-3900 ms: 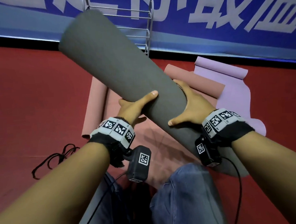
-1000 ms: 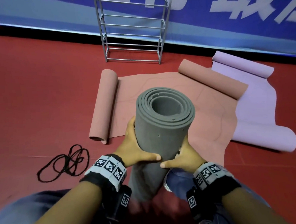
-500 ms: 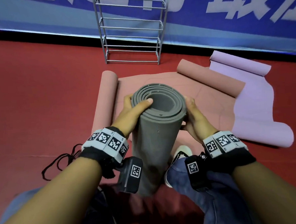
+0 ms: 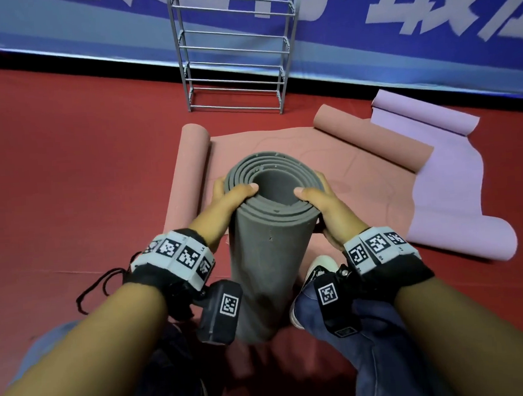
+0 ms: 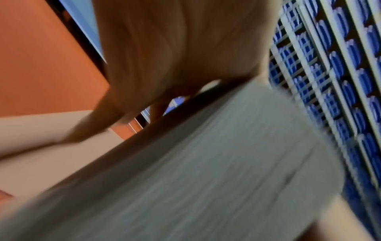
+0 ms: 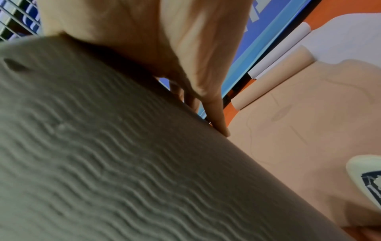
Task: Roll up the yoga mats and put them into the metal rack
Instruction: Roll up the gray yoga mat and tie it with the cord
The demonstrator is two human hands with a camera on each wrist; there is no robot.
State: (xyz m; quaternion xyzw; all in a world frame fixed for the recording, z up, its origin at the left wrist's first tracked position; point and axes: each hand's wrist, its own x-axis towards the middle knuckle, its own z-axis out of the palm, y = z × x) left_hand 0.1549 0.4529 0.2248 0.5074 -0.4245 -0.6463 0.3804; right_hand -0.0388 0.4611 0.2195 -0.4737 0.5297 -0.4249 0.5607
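Both hands, left hand (image 4: pixel 226 201) and right hand (image 4: pixel 325 204), clasped the upright grey mat (image 4: pixel 269 243) mid-frame; soft, springy foam, likely best gripped around its sides.

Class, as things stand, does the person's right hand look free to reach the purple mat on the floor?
Probably not yet. The right hand grips the upright grey mat, as does the left hand. The purple mat lies unobstructed on that side.

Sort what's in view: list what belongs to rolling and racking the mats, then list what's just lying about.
Belongs to the job:
grey mat, rolled, upright, held by left hand and right hand
pink mat
purple mat
metal rack

Lying about:
black cord
blue banner
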